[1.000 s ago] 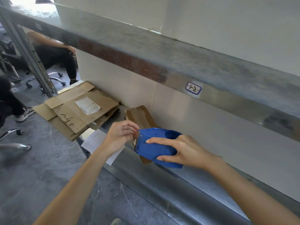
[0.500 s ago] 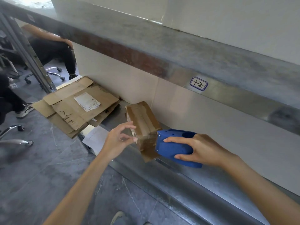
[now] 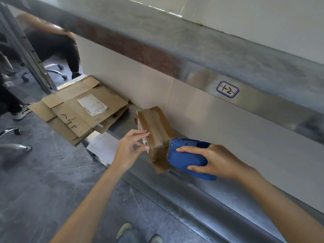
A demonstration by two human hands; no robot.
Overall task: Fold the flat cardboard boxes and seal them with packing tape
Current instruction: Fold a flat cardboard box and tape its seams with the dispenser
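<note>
A dark grey, veined stone-tile floor (image 3: pixel 43 190) runs under a long brushed-steel lower shelf (image 3: pixel 201 199), which is backed by a pale cream wall panel (image 3: pixel 236 141). Overhead sits a steel upper shelf beam (image 3: pixel 219 55) with a rust-brown streak. It carries a small white label edged in blue (image 3: pixel 227 89) (handwritten, something like "1-2"). A slotted grey metal upright (image 3: pixel 26 55) stands near the lower shelf's far left end. Beyond it a seated person in dark trousers (image 3: pixel 52 44) occupies a chrome-based swivel chair (image 3: pixel 52 71). Daylight glares along the top edge.
</note>
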